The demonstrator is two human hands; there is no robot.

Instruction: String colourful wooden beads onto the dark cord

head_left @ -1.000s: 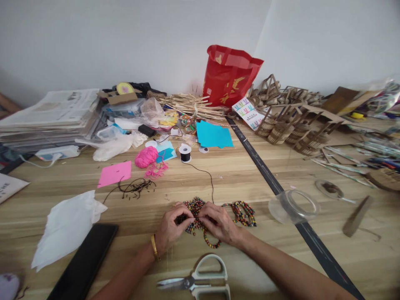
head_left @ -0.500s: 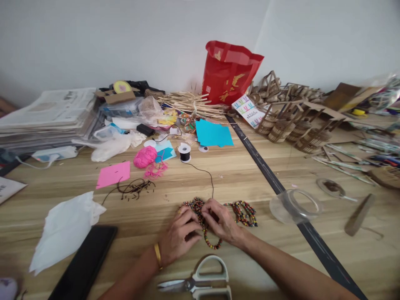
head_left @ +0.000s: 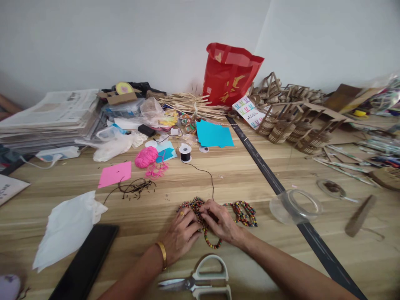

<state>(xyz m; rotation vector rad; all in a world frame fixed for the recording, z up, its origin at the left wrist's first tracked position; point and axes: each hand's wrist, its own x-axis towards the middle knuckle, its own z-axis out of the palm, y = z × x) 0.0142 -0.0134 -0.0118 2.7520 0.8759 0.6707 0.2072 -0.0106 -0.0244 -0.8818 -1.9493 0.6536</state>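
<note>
Strings of small multicoloured beads (head_left: 196, 203) lie bunched on the table between my two hands. My left hand (head_left: 183, 233), with a gold bracelet at the wrist, rests over their left side, fingers curled down onto the beads. My right hand (head_left: 221, 221) has thumb and forefinger pinched together at the bunch; a thin black cord (head_left: 211, 179) runs to it from a spool (head_left: 185, 153). A bead loop (head_left: 213, 242) hangs below the hands, and more strands (head_left: 246, 213) lie to the right. White-handled scissors (head_left: 200, 279) lie partly spread in front of me. The fingertips' exact hold is partly hidden.
A black phone-like slab (head_left: 84, 262) and white tissue (head_left: 67, 229) lie left. Black cord scraps (head_left: 136, 188), pink yarn (head_left: 146, 157) and blue paper (head_left: 215, 133) sit farther back. A clear tape roll (head_left: 295, 206) and small woven baskets (head_left: 281, 130) are on the right.
My left hand's fingers have drawn closer together and lower over the beads. My right hand keeps its pinch with barely any movement. The view has shifted slightly.
</note>
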